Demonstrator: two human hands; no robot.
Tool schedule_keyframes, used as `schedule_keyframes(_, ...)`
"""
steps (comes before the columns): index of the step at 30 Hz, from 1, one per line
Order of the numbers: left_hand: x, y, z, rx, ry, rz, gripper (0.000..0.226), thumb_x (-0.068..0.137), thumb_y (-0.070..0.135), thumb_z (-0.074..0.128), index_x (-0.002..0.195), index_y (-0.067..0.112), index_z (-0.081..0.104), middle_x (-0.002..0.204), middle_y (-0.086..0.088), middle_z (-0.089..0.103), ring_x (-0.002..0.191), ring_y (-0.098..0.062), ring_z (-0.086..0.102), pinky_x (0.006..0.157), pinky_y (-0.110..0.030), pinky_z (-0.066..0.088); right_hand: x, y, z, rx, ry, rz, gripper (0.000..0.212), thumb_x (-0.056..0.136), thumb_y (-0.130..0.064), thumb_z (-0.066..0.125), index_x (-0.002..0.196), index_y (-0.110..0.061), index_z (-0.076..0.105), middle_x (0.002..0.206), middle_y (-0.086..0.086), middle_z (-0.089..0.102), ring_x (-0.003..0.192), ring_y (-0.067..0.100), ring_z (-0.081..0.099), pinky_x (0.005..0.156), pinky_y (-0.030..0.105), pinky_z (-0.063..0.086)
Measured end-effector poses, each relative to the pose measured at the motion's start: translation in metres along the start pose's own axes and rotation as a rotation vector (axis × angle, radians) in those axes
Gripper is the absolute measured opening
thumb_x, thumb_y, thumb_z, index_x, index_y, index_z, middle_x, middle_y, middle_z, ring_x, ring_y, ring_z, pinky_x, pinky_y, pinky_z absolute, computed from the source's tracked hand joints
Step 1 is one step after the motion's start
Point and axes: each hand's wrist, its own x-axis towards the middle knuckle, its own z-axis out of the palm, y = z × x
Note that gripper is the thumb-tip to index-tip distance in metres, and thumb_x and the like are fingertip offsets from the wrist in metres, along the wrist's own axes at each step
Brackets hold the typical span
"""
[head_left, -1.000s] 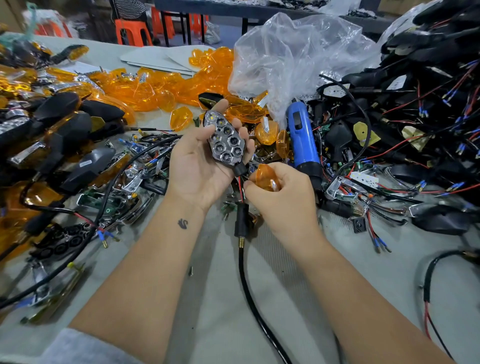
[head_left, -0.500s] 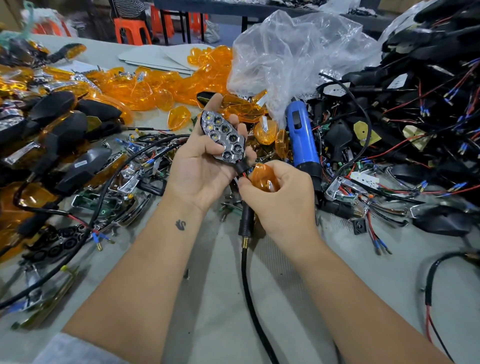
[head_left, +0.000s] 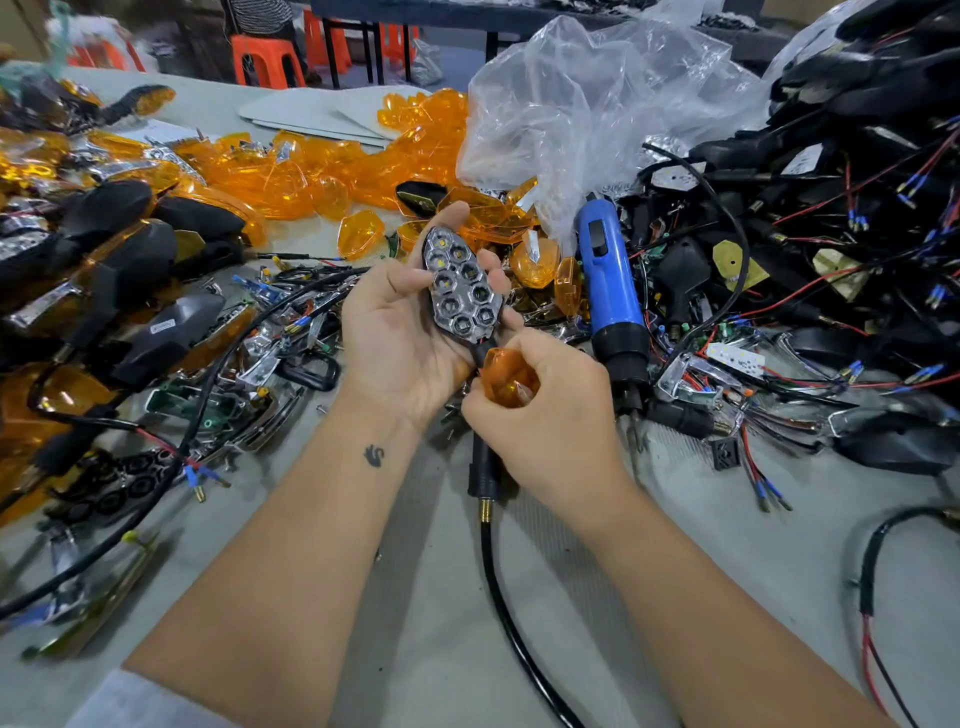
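Left hand (head_left: 400, 332) cradles LED reflector unit (head_left: 462, 283), fingers curled round edges. Right hand (head_left: 545, 410) pinches amber lens (head_left: 506, 384). Both light, rigid, brittle plastic; hold by rims.

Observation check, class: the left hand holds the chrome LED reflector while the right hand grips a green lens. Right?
No: in the head view the right hand grips an orange lens, not green. The left hand does hold the chrome LED reflector.
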Motion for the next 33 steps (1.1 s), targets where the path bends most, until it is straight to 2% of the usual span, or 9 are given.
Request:
schedule_keyframes(3,-0.001,-0.001,-0.001,-0.033,-0.025,0.004,0.045,0.066,0.011,0.038,0.108,0.014,0.054,0.09,-0.011,0.052,0.077,-0.021,0.054,0.071,-0.039,0.05,-0.002,-0.001,-0.001,0.026,-0.031,-0.009,0.021,0.073,-0.006,0.073,0.066,-0.003,0.053,0.062,0.004,0.056,0.061,0.02,0.053,0.064,0.042,0.051)
schedule_keyframes(7,-0.003,-0.001,0.002,-0.063,-0.067,0.004,0.039,0.066,0.01,0.036,0.101,0.016,0.053,0.088,-0.008,0.051,0.074,-0.019,0.053,0.07,-0.037,0.05,-0.003,-0.002,-0.001,0.114,-0.049,-0.007,0.026,0.075,-0.003,0.074,0.065,0.0,0.05,0.064,0.008,0.053,0.062,0.021,0.05,0.062,0.033,0.048)
schedule_keyframes(13,-0.003,0.003,0.005,0.045,-0.068,0.027,0.028,0.081,0.019,0.047,0.108,0.016,0.054,0.09,-0.009,0.055,0.075,-0.019,0.057,0.074,-0.042,0.051,-0.002,-0.002,0.0,0.081,-0.051,-0.006,0.026,0.076,-0.008,0.074,0.066,-0.002,0.05,0.061,0.007,0.053,0.061,0.024,0.051,0.062,0.041,0.05)
schedule_keyframes(18,-0.003,0.007,-0.003,0.146,-0.077,-0.008,0.052,0.076,-0.009,0.042,0.12,0.018,0.055,0.098,-0.01,0.062,0.088,-0.019,0.063,0.086,-0.052,0.056,-0.001,0.0,-0.001,0.055,-0.017,-0.006,0.034,0.076,-0.006,0.073,0.062,-0.01,0.043,0.06,0.003,0.047,0.053,0.007,0.041,0.056,0.031,0.045)
schedule_keyframes(20,-0.003,0.008,-0.005,0.177,-0.087,-0.009,0.058,0.077,-0.013,0.042,0.123,0.019,0.055,0.101,-0.009,0.064,0.092,-0.019,0.065,0.089,-0.055,0.055,0.0,0.002,-0.001,0.061,-0.01,-0.007,0.033,0.076,-0.006,0.073,0.062,-0.011,0.043,0.062,0.002,0.047,0.053,0.006,0.041,0.053,0.023,0.041)
schedule_keyframes(22,-0.002,0.008,-0.006,0.172,-0.11,-0.015,0.06,0.079,-0.014,0.043,0.126,0.02,0.054,0.107,-0.009,0.066,0.099,-0.022,0.066,0.089,-0.056,0.055,0.0,0.003,0.0,0.055,0.0,-0.007,0.033,0.076,-0.009,0.073,0.063,-0.013,0.043,0.058,-0.006,0.045,0.053,0.006,0.042,0.052,0.022,0.041)
schedule_keyframes(26,-0.002,0.012,-0.009,0.18,-0.133,-0.014,0.062,0.081,-0.015,0.043,0.131,0.02,0.052,0.116,-0.01,0.066,0.109,-0.028,0.066,0.089,-0.055,0.055,0.001,0.004,0.0,0.044,-0.035,-0.023,0.03,0.077,-0.014,0.072,0.065,-0.012,0.044,0.059,-0.004,0.046,0.054,0.006,0.041,0.055,0.033,0.044)
schedule_keyframes(30,-0.002,0.012,-0.008,0.192,-0.071,0.005,0.063,0.08,-0.012,0.043,0.134,0.019,0.05,0.113,-0.011,0.069,0.107,-0.031,0.068,0.087,-0.052,0.057,0.002,0.002,-0.002,0.078,-0.067,-0.057,0.03,0.079,-0.014,0.074,0.068,-0.01,0.047,0.061,-0.002,0.046,0.054,0.005,0.042,0.051,0.02,0.037)
schedule_keyframes(33,-0.003,0.011,-0.008,0.217,0.001,0.008,0.06,0.078,-0.006,0.042,0.132,0.02,0.053,0.104,-0.01,0.073,0.098,-0.028,0.072,0.076,-0.039,0.06,0.003,-0.001,-0.006,0.211,-0.068,-0.069,0.022,0.081,-0.011,0.075,0.077,-0.005,0.054,0.066,0.0,0.05,0.058,0.002,0.044,0.056,0.017,0.04)
